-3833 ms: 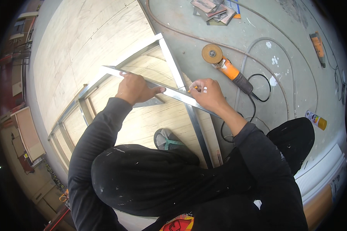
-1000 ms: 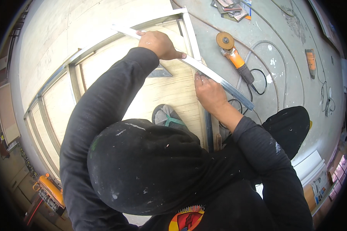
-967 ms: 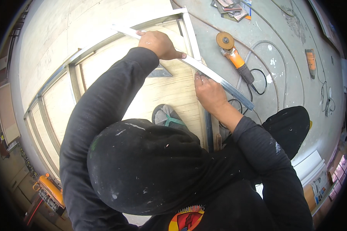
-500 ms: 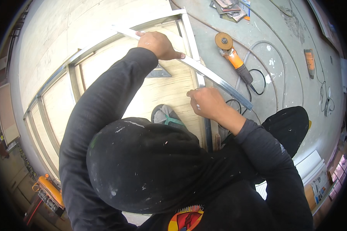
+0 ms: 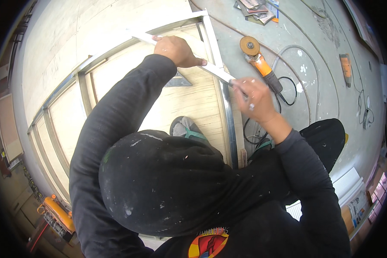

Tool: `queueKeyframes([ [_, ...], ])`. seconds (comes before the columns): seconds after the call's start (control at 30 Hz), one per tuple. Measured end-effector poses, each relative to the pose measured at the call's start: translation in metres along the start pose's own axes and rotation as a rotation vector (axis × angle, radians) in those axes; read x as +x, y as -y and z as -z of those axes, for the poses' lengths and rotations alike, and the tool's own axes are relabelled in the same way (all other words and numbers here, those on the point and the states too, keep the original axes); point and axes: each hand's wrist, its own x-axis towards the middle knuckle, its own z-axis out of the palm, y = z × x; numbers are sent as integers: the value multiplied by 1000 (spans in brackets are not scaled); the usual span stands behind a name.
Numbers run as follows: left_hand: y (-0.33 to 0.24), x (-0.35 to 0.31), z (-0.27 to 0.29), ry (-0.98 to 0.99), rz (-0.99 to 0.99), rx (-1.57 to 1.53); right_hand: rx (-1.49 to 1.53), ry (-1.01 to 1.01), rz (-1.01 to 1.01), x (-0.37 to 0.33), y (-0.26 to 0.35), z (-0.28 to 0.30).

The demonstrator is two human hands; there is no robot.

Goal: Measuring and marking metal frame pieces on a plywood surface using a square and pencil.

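A silvery metal tube (image 5: 217,72) lies slantwise across the corner of a metal frame (image 5: 209,36). My left hand (image 5: 176,51) is closed over the tube, thumb pointing along it. My right hand (image 5: 256,99), blurred by motion, is pinched around a thin dark pen-like stick (image 5: 233,81), whose tip is at the tube. This hand and wrist cover the tube's lower end. Under the tube, a grey triangular square (image 5: 178,80) rests on the plywood (image 5: 189,103), partly hidden by my left arm.
An orange angle grinder (image 5: 262,66) with a brown disc lies on the grey floor to the right, among hoses and cables. Another orange tool (image 5: 345,70) lies farther right. Papers (image 5: 258,10) are at the top. My shoe (image 5: 188,128) stands on the plywood inside the frame.
My right hand has moved up and to the right, from beside the frame's edge onto the tube. My left hand keeps its hold on the tube in nearly the same place.
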Motion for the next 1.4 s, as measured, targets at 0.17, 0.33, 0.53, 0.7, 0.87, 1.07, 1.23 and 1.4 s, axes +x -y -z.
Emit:
queueKeyframes([
  [0.17, 1, 0, 3, 31, -12, 25, 565, 170, -866, -14, 45, -50],
  [0.33, 4, 3, -6, -21, -32, 39, 1225, 152, -1332, -13, 51, -79],
  [0.53, 0, 5, -1, 32, 1, 20, 1480, -25, -1285, -18, 42, -118],
  [0.7, 3, 10, -4, -29, -35, 31, 1140, -166, -1259, -18, 46, -145],
  [0.87, 2, 5, -3, -58, -13, 23, 1004, -231, -1241, -1, 53, -149],
  [1.07, -5, -1, 10, 61, -8, 75, 901, -303, -1267, 7, 54, -151],
  [1.23, -3, 1, 6, 20, -27, 65, 881, -360, -1280, 8, 55, -156],
  [1.4, -3, 1, 8, 24, -3, 65, 879, -383, -1289, 12, 56, -156],
])
